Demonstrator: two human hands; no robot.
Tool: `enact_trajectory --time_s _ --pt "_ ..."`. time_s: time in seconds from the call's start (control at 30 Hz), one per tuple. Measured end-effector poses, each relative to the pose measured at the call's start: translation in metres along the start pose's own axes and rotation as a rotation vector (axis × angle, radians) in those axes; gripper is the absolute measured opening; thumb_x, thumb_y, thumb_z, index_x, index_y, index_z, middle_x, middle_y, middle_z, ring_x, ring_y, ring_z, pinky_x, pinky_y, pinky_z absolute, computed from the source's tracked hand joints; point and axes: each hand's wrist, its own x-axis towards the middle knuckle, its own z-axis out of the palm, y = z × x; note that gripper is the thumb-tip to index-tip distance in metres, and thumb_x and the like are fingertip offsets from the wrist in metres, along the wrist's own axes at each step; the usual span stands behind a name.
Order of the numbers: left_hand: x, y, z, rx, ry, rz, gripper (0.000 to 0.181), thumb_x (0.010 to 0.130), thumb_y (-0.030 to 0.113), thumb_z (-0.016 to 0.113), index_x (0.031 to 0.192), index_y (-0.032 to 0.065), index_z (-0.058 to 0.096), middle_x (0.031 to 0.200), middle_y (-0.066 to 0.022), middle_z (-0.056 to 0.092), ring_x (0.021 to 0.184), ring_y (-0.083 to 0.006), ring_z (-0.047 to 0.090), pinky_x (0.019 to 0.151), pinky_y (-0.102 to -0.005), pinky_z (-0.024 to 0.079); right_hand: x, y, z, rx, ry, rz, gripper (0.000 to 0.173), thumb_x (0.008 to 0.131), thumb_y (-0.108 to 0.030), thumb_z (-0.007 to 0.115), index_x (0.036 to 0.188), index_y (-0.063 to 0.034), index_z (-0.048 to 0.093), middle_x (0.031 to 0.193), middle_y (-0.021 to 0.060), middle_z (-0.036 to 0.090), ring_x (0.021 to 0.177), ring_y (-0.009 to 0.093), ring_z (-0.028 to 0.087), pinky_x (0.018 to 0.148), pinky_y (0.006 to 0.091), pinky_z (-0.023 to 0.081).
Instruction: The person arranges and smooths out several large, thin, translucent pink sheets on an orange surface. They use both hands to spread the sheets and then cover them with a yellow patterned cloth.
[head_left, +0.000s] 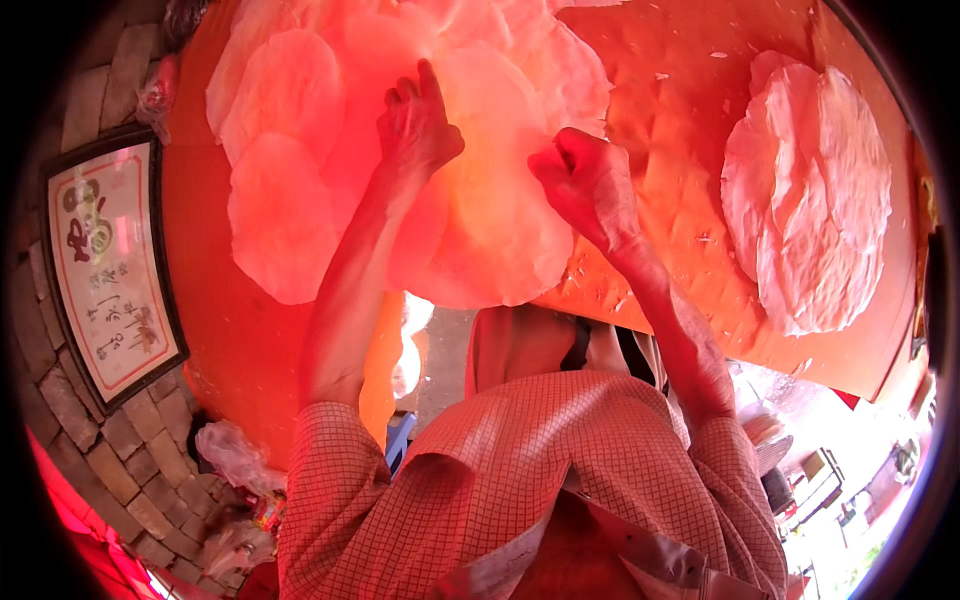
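Observation:
Thin, pale oval sheets (502, 187) of an unclear material lie overlapping across the near part of an orange-covered table (675, 195). Over their middle is my left hand (418, 124), with the index finger extended and the other fingers partly bent; nothing shows in it. My right hand (589, 184) is curled with thumb and fingers together near the right edge of the sheets. Whether it pinches a sheet's edge is not clear. A separate pile of wrinkled pale oval sheets (810, 195) lies at the right of the table.
A framed sign (109, 262) bearing writing hangs on the brick wall (142, 465) at the left. Clear plastic bags (236, 457) are at lower left. Small pale scraps lie on the orange cover. The table's near edge runs before my body.

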Motion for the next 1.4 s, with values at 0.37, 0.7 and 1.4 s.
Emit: enact_trajectory --time_s 0.37,0.7,1.4 --pt "-0.002 -0.122 0.044 -0.266 -0.093 0.057 0.088 0.072 0.015 0.074 0.151 0.0021 0.035 0.131 -0.0212 0.059 0.115 -0.0285 0.061 0.092 -0.0408 0.051 -0.016 0.044 -0.013 0.038 0.255 -0.186 0.021 0.075 -0.009 0.067 0.065 0.0015 0.052 0.064 0.0249 0.051 0.055 0.042 0.052 0.050 0.0418 0.042" --pt "-0.024 -0.129 -0.104 -0.355 -0.186 -0.121 0.063 0.080 -0.008 0.053 0.143 -0.0047 0.043 0.141 -0.0227 0.053 0.133 -0.0314 0.052 0.112 -0.0378 0.038 -0.042 0.098 -0.335 0.097 0.575 0.098 0.022 0.089 -0.018 0.067 0.102 -0.0020 0.073 0.085 0.0034 0.071 0.071 0.014 0.066 0.064 0.0267 0.052" --pt "-0.086 0.202 -0.074 -0.752 -0.046 0.411 0.070 0.095 0.021 0.068 0.152 -0.0023 0.034 0.136 -0.0236 0.058 0.121 -0.0252 0.062 0.089 -0.0340 0.054 -0.016 0.112 -0.110 1.776 -0.599 0.513 0.068 0.102 -0.058 0.044 0.140 -0.0010 0.047 0.130 0.0220 0.058 0.109 0.039 0.062 0.096 0.0542 0.050"
